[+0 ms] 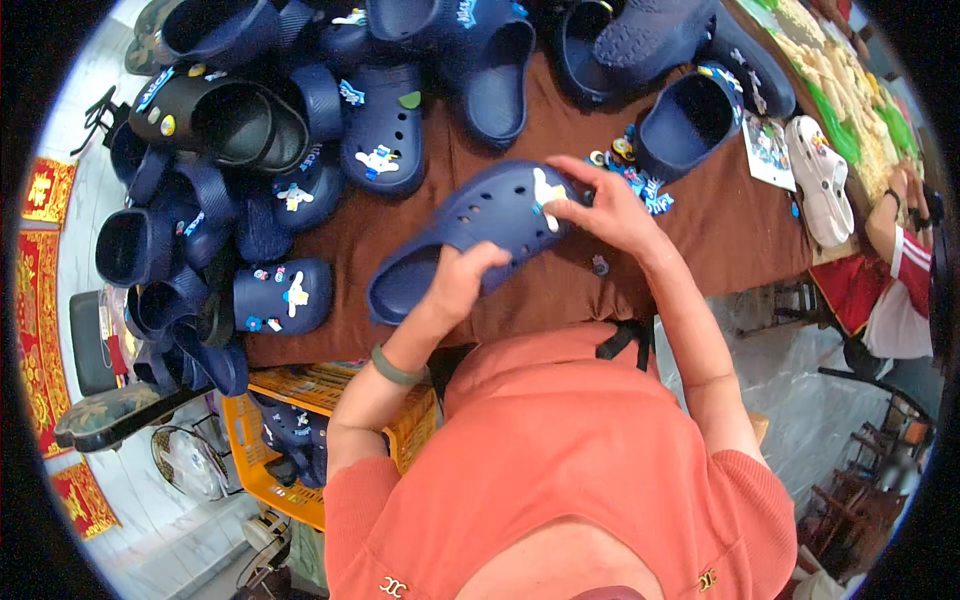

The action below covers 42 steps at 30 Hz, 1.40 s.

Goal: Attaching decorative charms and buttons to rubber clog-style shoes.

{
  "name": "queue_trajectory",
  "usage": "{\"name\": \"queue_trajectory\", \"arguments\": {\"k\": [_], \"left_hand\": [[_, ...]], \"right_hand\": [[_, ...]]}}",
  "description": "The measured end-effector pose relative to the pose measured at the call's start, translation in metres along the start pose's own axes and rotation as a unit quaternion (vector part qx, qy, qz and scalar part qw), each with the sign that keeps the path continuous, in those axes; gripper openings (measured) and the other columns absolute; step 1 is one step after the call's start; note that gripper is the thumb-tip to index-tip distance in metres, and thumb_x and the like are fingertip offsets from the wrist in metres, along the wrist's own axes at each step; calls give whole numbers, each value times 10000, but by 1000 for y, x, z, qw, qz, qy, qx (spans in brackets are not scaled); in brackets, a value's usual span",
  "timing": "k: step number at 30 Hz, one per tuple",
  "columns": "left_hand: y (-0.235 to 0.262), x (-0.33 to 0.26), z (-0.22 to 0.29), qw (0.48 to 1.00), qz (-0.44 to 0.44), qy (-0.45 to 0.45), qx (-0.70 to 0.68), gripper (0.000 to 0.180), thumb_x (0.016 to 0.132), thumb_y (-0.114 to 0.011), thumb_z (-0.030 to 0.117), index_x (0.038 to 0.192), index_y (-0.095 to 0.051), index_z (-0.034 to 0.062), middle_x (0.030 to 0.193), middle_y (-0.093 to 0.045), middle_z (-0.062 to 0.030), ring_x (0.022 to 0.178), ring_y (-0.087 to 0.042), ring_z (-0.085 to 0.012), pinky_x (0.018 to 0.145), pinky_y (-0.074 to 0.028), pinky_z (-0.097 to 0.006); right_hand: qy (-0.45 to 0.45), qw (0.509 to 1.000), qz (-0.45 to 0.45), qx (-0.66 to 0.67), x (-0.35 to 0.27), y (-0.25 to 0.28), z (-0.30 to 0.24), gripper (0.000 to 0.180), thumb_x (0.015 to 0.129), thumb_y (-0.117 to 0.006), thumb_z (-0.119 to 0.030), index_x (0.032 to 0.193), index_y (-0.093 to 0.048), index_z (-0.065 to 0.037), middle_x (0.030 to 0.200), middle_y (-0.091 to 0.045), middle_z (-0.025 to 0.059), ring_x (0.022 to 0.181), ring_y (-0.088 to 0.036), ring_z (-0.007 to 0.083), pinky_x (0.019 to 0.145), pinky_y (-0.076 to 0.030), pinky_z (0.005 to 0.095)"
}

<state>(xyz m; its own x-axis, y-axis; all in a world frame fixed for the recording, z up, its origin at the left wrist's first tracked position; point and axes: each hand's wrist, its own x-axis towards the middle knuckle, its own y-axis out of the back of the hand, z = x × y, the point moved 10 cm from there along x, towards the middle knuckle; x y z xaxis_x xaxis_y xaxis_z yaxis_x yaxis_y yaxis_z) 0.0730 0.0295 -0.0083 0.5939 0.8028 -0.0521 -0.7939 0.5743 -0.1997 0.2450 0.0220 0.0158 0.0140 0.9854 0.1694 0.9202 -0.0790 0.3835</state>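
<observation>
A navy blue clog [490, 207] with holes in its upper is held above the table, its toe pointing to the far right. My left hand [458, 283] is closed round its near side, thumb lying over the upper; the other fingers are hidden under the shoe. At the toe end, my right hand [607, 208] grips the clog, with its thumb against a white figure-shaped charm [546, 196] on the upper. Several small charms [640, 185], blue and coloured, lie just beyond my right hand. A tiny dark piece [600, 265] rests on the cloth nearer to me.
Piled clogs cover the left and back of the brown cloth table [560, 290], including a black one [215, 115]. A navy clog [690, 122], a printed card [768, 150] and a white clog [822, 180] are at right. Below left stands an orange crate [262, 475]. Another person's arm [882, 225] shows far right.
</observation>
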Motion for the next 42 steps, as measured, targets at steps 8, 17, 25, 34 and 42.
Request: {"name": "queue_trajectory", "arguments": {"k": [8,17,25,34,42], "left_hand": [[36,23,-26,976,72,147,-145,247,786,-555,67,992,-621,-52,938,-678,-133,824,-671,-214,793,-531,-326],[34,25,-33,951,78,191,-230,280,814,-564,72,1058,-599,-61,993,-670,-136,856,-671,-212,796,-539,-319],[30,26,-34,951,59,194,-233,286,820,-558,87,1057,-584,-70,959,-670,-147,814,-675,-217,765,-551,-324],[30,26,-36,950,63,196,-233,284,815,-566,91,1051,-587,-67,934,-677,-147,767,-681,-220,738,-559,-322],[31,25,-34,953,63,196,-223,291,811,-568,88,1055,-584,-71,941,-675,-146,776,-681,-218,741,-559,-320]], "right_hand": [[-59,998,-23,27,-37,41,18,126,798,-693,-94,869,-661,4,854,-656,63,823,-605,133,762,-474,273],[52,958,-140,-245,-59,-4,-5,221,736,-718,-145,913,-629,-49,875,-600,125,889,-587,335,764,-472,426],[15,977,-62,-206,-53,-4,6,201,781,-693,-125,866,-526,-51,784,-587,112,758,-579,306,659,-451,399],[2,987,14,-160,-55,0,7,243,764,-707,-115,959,-568,-66,803,-581,111,770,-575,311,694,-460,407],[40,971,20,-233,-58,-4,2,266,767,-711,-116,993,-586,-55,863,-581,128,830,-574,330,713,-464,406]]}}
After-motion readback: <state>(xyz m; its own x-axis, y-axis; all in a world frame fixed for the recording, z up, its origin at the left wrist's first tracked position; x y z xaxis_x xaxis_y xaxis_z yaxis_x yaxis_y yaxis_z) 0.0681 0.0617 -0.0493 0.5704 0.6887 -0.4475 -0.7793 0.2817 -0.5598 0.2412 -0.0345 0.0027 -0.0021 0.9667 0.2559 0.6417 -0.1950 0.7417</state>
